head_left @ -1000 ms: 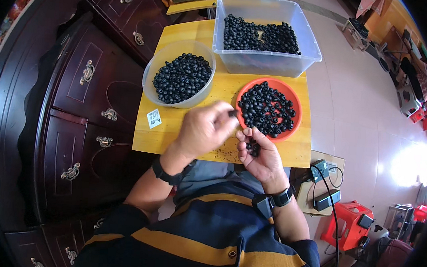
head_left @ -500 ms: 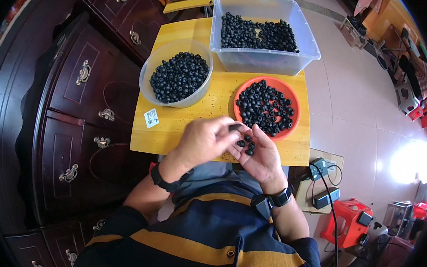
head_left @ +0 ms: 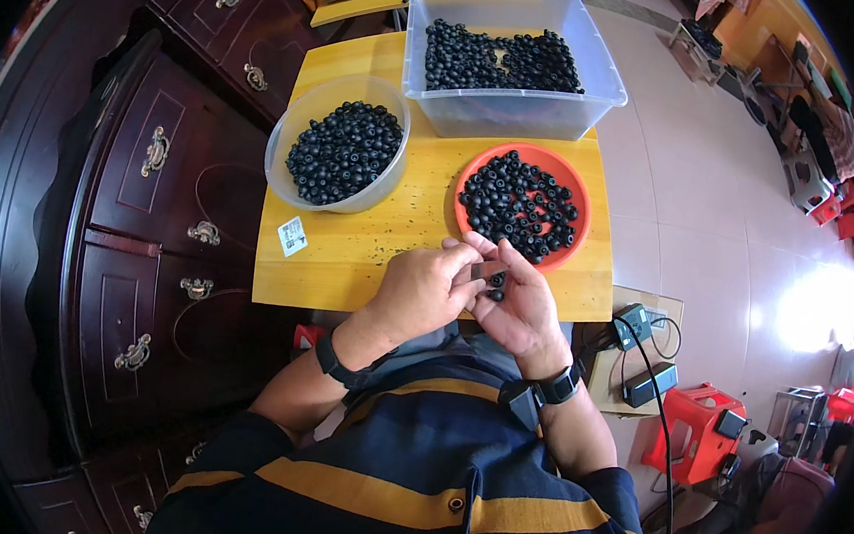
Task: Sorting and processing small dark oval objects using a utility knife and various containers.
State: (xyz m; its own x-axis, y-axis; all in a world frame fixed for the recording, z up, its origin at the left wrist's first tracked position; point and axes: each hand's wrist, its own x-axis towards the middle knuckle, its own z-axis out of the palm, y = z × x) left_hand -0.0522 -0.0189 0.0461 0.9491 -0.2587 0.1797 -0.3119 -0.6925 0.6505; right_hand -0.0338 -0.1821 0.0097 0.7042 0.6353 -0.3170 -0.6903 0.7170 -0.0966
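My left hand point(head_left: 424, 285) is closed in a pinch on a small flat grey blade point(head_left: 488, 270), which reaches over to the fingers of the other hand. My right hand point(head_left: 521, 310) is turned palm up and curled around a few small black round parts point(head_left: 495, 294) with hollow ends. Its thumb and fingertips come together by the blade. Just beyond the hands sits a round red-orange dish point(head_left: 583, 194), partly filled with the same black parts. How many parts lie in the palm is partly hidden by the fingers.
Behind, on the yellow table point(head_left: 435, 167), stand a round clear tub point(head_left: 275, 160) and a large clear bin point(head_left: 499, 122), both holding black parts. A white label point(head_left: 292, 236) lies at left. Dark wooden drawers point(head_left: 156, 145) flank the left; a red stool point(head_left: 692, 428) and cables are at right.
The blade now lies across between both hands, where before it was up near the left fingertips. Fewer black parts show in the right palm. The whole view has shifted slightly.
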